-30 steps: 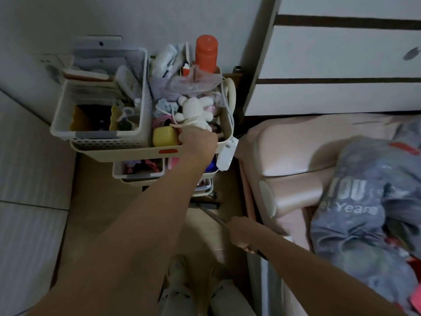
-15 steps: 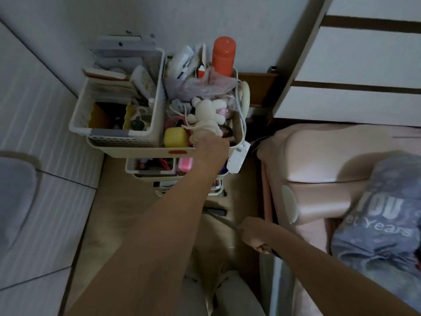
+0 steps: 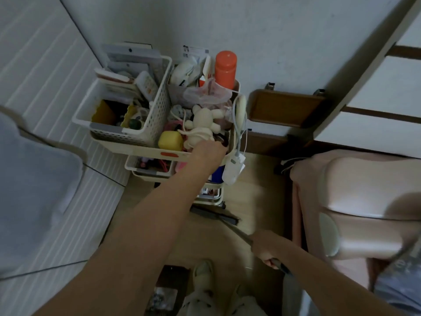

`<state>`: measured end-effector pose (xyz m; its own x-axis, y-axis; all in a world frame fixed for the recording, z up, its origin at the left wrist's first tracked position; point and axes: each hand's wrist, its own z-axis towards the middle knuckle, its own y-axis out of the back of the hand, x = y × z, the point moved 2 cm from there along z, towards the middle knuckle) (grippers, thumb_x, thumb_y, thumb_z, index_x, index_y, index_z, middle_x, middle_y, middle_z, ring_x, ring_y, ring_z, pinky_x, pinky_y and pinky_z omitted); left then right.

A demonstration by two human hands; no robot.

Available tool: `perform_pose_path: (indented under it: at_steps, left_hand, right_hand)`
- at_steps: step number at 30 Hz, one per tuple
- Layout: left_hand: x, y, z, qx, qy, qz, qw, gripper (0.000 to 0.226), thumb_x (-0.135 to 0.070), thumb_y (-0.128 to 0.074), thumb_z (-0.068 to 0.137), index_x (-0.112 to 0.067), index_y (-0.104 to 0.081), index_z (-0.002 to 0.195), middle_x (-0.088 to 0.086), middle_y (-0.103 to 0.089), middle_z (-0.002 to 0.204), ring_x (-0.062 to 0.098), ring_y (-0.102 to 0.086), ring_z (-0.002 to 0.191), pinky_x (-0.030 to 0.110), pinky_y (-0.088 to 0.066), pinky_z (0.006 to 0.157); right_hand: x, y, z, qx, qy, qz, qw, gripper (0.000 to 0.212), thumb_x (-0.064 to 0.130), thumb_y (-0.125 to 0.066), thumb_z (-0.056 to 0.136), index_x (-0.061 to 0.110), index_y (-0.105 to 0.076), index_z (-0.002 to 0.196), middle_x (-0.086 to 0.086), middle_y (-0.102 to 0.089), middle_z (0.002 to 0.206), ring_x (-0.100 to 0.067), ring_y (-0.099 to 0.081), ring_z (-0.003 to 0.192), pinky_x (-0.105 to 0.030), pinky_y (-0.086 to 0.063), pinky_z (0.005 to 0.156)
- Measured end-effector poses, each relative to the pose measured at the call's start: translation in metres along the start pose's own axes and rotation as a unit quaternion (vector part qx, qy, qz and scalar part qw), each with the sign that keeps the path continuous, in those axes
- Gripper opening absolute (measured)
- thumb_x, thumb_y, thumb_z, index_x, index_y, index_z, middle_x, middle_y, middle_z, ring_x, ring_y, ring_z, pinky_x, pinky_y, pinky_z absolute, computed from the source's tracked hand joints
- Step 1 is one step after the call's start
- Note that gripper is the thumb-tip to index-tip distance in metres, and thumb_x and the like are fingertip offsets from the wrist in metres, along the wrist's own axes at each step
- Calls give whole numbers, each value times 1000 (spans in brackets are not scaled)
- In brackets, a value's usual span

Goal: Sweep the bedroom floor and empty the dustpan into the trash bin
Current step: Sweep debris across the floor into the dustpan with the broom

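My left hand (image 3: 208, 151) grips the front rim of a cream tiered cart (image 3: 136, 152), close to its right corner, beside a white plush toy (image 3: 201, 124). My right hand (image 3: 265, 247) holds the dark broom handle (image 3: 237, 231) low down near the bed. The broom head (image 3: 214, 214) lies on the wooden floor (image 3: 257, 197) just in front of the cart's base. A dark flat thing (image 3: 169, 288) lies by my feet; I cannot tell whether it is the dustpan.
The cart is packed with a white basket (image 3: 127, 133), an orange bottle (image 3: 225, 67) and a yellow box (image 3: 170, 140). A bed with pink pillows (image 3: 355, 201) fills the right. A folded wooden tray (image 3: 284, 108) leans on the wall. Grey fabric (image 3: 34, 190) lies left.
The cart, with my left hand on its rim, has moved left, away from the bed, and the gap has widened. The broom head and the wooden tray have come into view.
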<state>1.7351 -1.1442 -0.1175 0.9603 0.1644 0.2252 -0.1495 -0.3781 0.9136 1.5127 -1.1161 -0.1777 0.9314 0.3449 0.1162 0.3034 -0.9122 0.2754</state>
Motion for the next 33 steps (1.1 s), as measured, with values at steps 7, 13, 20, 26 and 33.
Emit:
perform_pose_path:
  at_steps: [7,13,20,26,33]
  left_hand:
    - [50,-19,3,-8,53,-27,998,36,1,-49,93,-10,-54,127,10,-61,121,25,-61,110,33,-48,78]
    - [90,-28,11,-37,76,-25,996,38,-1,-46,94,-14,-57,128,8,-63,116,25,-61,108,31,-46,76]
    - [125,-39,18,-24,105,-17,994,28,-1,-46,95,-8,-61,118,9,-63,115,26,-61,107,33,-48,79]
    - [145,-43,21,-32,122,-18,992,25,1,-46,95,-5,-62,114,11,-63,114,26,-62,105,34,-50,81]
    - [136,-43,7,-23,199,-108,974,22,-6,-50,95,-5,-59,115,15,-58,120,32,-56,111,38,-46,87]
  right_hand:
    - [32,14,18,-2,-24,-11,1000,37,3,-46,95,6,-48,131,-10,-57,73,-12,-46,43,-21,-37,37]
    - [47,21,27,1,-44,-9,999,37,5,-41,97,8,-42,134,-11,-55,75,-13,-42,43,-22,-34,37]
    - [66,20,34,14,-50,5,999,35,6,-39,97,11,-43,132,-6,-49,66,-11,-38,42,-19,-32,34]
    - [80,9,42,23,-47,-45,998,30,2,-44,96,1,-54,124,-11,-56,74,-14,-47,46,-21,-39,41]
    - [54,6,19,10,-47,4,999,26,5,-52,94,3,-57,120,-10,-60,84,-12,-52,53,-18,-42,47]
